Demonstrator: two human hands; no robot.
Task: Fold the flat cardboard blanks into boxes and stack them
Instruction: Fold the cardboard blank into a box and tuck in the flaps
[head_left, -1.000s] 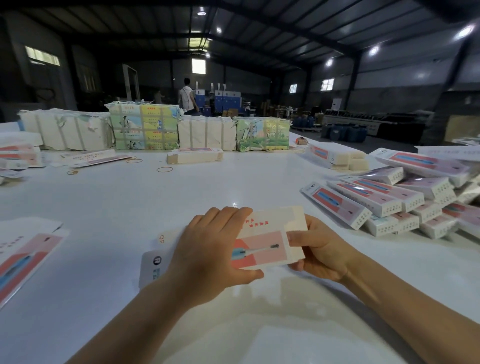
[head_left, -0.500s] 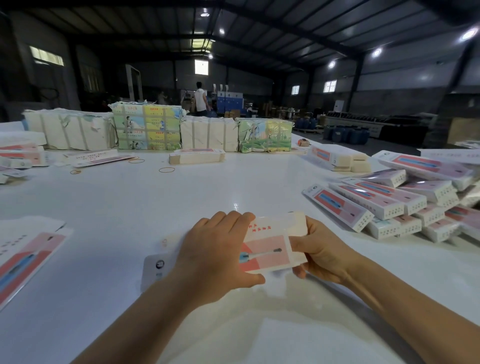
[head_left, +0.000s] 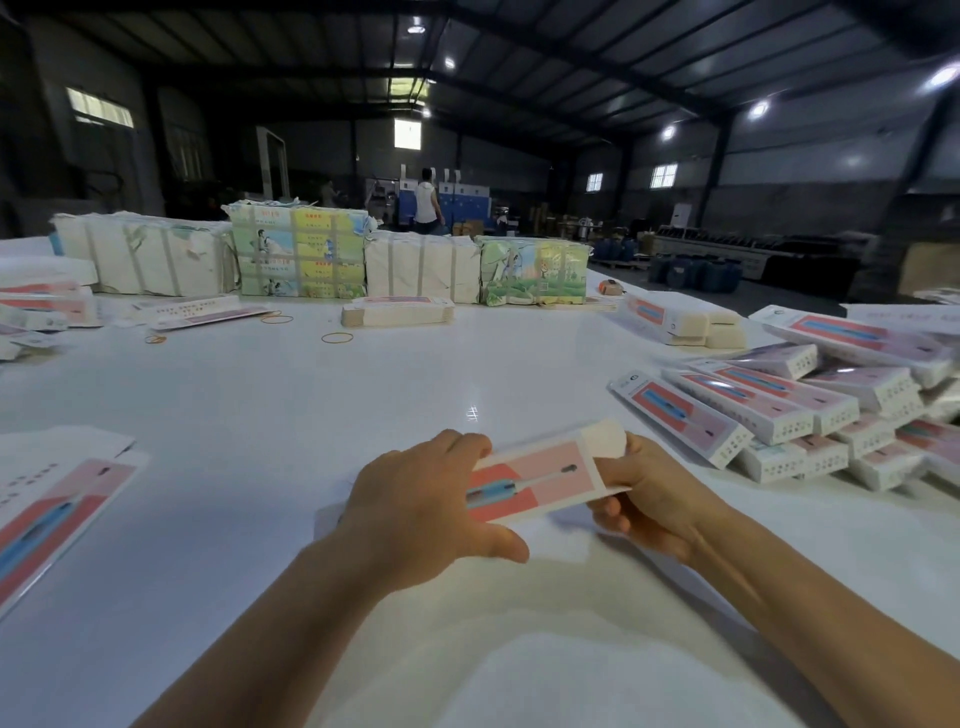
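Fingers of L hand (head_left: 415, 499) & R hand (head_left: 649, 499) both curled round pink box (head_left: 540, 480), palms down.

We had open white glossy tabletop (head_left: 363, 405) ahead of our hands. A heap of folded pink-and-white cardboard boxes (head_left: 789, 405) blocked the right, flat pink printed blanks (head_left: 47, 514) lay left, and strapped paper bundles (head_left: 311, 254) walled the far edge.

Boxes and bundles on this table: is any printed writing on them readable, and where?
None can be read as text.
Held box: toothbrush picture only, no legible words.
Stacked boxes: round logo and small print, blurred.
Colourful bundle: red characters, too small.
Flat blank at left: rows of print, blurred.
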